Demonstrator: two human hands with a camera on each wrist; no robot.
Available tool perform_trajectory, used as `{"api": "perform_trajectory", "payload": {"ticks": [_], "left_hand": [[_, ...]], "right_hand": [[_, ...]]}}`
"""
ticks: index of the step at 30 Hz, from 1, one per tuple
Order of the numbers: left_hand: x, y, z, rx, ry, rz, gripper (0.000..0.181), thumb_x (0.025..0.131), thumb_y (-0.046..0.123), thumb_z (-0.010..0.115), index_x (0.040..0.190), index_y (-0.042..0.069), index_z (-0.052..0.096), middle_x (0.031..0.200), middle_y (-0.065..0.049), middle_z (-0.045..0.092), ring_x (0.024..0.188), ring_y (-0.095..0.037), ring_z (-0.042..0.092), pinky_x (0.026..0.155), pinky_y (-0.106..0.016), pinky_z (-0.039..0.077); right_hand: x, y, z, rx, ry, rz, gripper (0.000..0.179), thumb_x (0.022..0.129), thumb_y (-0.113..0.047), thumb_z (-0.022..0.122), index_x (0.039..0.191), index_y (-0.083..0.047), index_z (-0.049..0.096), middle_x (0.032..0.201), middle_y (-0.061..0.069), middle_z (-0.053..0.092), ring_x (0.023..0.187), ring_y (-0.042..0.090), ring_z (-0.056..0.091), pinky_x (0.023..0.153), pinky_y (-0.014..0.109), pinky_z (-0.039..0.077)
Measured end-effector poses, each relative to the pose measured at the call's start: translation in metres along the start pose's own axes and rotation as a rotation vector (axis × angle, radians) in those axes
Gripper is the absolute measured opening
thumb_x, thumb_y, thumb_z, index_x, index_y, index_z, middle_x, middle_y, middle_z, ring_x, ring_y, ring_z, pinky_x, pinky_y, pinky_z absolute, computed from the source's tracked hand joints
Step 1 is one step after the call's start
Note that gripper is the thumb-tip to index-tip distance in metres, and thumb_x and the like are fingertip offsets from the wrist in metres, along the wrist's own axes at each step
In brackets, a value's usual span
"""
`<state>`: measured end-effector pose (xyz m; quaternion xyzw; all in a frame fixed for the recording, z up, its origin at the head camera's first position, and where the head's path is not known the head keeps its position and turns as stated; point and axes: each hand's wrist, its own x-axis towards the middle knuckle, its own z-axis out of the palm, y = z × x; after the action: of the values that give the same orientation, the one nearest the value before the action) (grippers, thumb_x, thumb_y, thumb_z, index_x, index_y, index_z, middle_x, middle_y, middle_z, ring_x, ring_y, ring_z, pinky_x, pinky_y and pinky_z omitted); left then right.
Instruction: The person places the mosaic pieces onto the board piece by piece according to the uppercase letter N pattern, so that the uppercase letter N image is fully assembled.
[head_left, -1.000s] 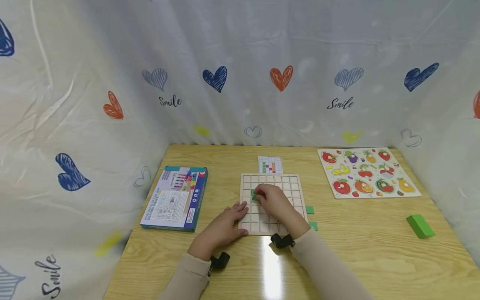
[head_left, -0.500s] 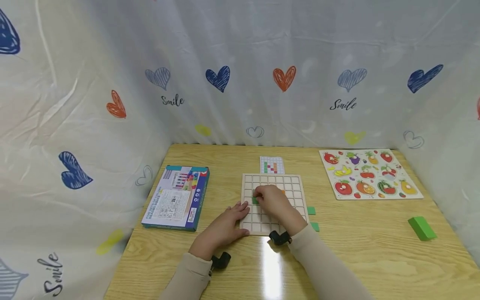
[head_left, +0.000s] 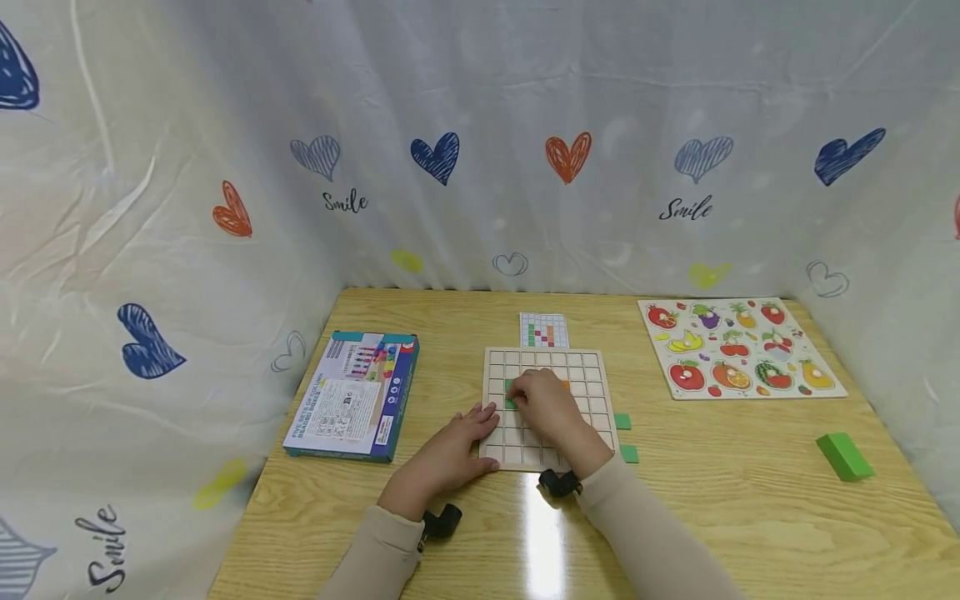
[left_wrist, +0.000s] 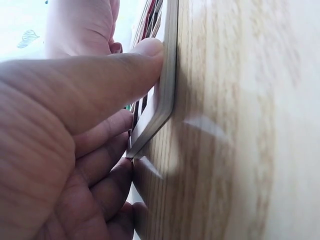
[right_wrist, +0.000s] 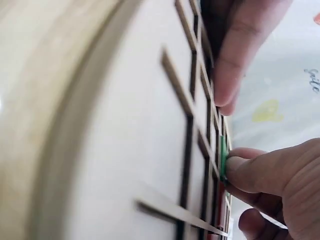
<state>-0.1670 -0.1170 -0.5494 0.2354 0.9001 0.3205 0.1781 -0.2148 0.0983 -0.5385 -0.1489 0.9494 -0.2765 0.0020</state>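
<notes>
A wooden grid board (head_left: 542, 459) lies flat in the middle of the table. My left hand (head_left: 451, 452) rests at its near left corner, fingers at the left side and thumb on the front edge. In the left wrist view the thumb (left_wrist: 110, 72) lies against the board's rim. Over the board's middle, my right hand (head_left: 549, 406) pinches a green square tile (right_wrist: 223, 159) down at the grid. Green also shows on the board (head_left: 511, 403) beside the fingertips. An orange piece (head_left: 566, 384) peeks out behind the hand. The right palm hides some cells.
A pattern card (head_left: 543, 331) lies beyond the board. Green tiles (head_left: 629, 453) sit along its right side. A boxed set (head_left: 351, 397) is at left, a fruit puzzle (head_left: 742, 348) at back right, a green block (head_left: 844, 456) at far right. A curtain (head_left: 480, 217) stands behind.
The right hand has shifted slightly over the same cells, and the orange piece behind it has come into view. The left hand stays at the corner. The head view has shifted a little.
</notes>
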Motion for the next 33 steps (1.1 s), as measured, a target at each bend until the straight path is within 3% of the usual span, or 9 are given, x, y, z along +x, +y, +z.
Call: {"api": "perform_trajectory", "payload": {"ticks": [6, 11, 15, 19, 23, 27, 30, 33], "left_hand": [[0.000, 0.001, 0.001, -0.009, -0.006, -0.011, 0.074, 0.101, 0.025, 0.081, 0.164, 0.007, 0.048, 0.179, -0.002, 0.034, 0.169, -0.028, 0.025, 0.139, -0.056, 0.019], [0.000, 0.002, 0.002, -0.018, -0.015, -0.032, 0.073, 0.101, 0.026, 0.080, 0.165, 0.008, 0.048, 0.179, 0.000, 0.033, 0.169, -0.026, 0.024, 0.139, -0.055, 0.018], [-0.001, 0.003, 0.001, -0.019, -0.015, -0.035, 0.074, 0.101, 0.025, 0.080, 0.165, 0.008, 0.047, 0.179, -0.001, 0.032, 0.169, -0.027, 0.023, 0.139, -0.055, 0.018], [-0.001, 0.002, 0.000, -0.023, -0.012, -0.032, 0.074, 0.101, 0.025, 0.080, 0.165, 0.008, 0.047, 0.179, -0.002, 0.033, 0.169, -0.027, 0.023, 0.139, -0.056, 0.017], [-0.001, 0.002, 0.000, -0.032, -0.019, -0.051, 0.074, 0.102, 0.026, 0.079, 0.166, 0.010, 0.046, 0.179, 0.001, 0.032, 0.170, -0.026, 0.022, 0.140, -0.055, 0.016], [-0.001, 0.002, 0.000, -0.035, -0.027, -0.066, 0.074, 0.103, 0.027, 0.079, 0.167, 0.012, 0.045, 0.180, 0.003, 0.030, 0.170, -0.026, 0.020, 0.139, -0.057, 0.017], [-0.001, 0.002, 0.001, -0.034, -0.024, -0.064, 0.074, 0.102, 0.028, 0.079, 0.167, 0.012, 0.045, 0.180, 0.002, 0.030, 0.170, -0.027, 0.020, 0.138, -0.059, 0.019], [-0.001, 0.002, 0.001, -0.032, -0.018, -0.058, 0.074, 0.102, 0.028, 0.079, 0.166, 0.011, 0.046, 0.180, 0.001, 0.031, 0.170, -0.029, 0.021, 0.138, -0.060, 0.020]], "right_hand": [[-0.007, 0.004, -0.003, 0.039, 0.049, -0.014, 0.010, 0.101, -0.008, 0.076, 0.100, -0.012, 0.085, 0.104, 0.002, 0.079, 0.107, 0.029, 0.071, 0.096, 0.047, 0.062], [-0.027, 0.016, -0.026, 0.147, 0.117, 0.043, 0.013, 0.103, -0.009, 0.073, 0.112, -0.009, 0.083, 0.117, 0.006, 0.078, 0.110, 0.029, 0.069, 0.096, 0.049, 0.061], [-0.049, 0.042, -0.051, 0.141, 0.145, 0.128, 0.018, 0.105, -0.006, 0.068, 0.119, -0.005, 0.080, 0.120, 0.012, 0.075, 0.108, 0.031, 0.066, 0.096, 0.051, 0.060], [-0.074, 0.076, -0.073, 0.121, 0.095, 0.239, 0.025, 0.109, -0.008, 0.063, 0.129, -0.003, 0.077, 0.126, 0.018, 0.070, 0.105, 0.031, 0.064, 0.093, 0.051, 0.060], [-0.095, 0.103, -0.082, 0.110, 0.003, 0.260, 0.029, 0.107, -0.008, 0.065, 0.133, -0.001, 0.075, 0.127, 0.021, 0.068, 0.105, 0.031, 0.063, 0.094, 0.053, 0.059], [-0.108, 0.115, -0.078, 0.131, -0.035, 0.243, 0.031, 0.104, -0.011, 0.071, 0.134, -0.002, 0.075, 0.124, 0.018, 0.066, 0.098, 0.027, 0.059, 0.086, 0.043, 0.056], [-0.111, 0.117, -0.075, 0.152, -0.024, 0.244, 0.030, 0.104, -0.013, 0.073, 0.133, -0.004, 0.075, 0.119, 0.014, 0.064, 0.088, 0.021, 0.050, 0.075, 0.032, 0.045], [-0.111, 0.118, -0.072, 0.142, -0.005, 0.250, 0.027, 0.104, -0.014, 0.075, 0.129, -0.006, 0.076, 0.117, 0.012, 0.063, 0.088, 0.020, 0.049, 0.075, 0.030, 0.043]]}}
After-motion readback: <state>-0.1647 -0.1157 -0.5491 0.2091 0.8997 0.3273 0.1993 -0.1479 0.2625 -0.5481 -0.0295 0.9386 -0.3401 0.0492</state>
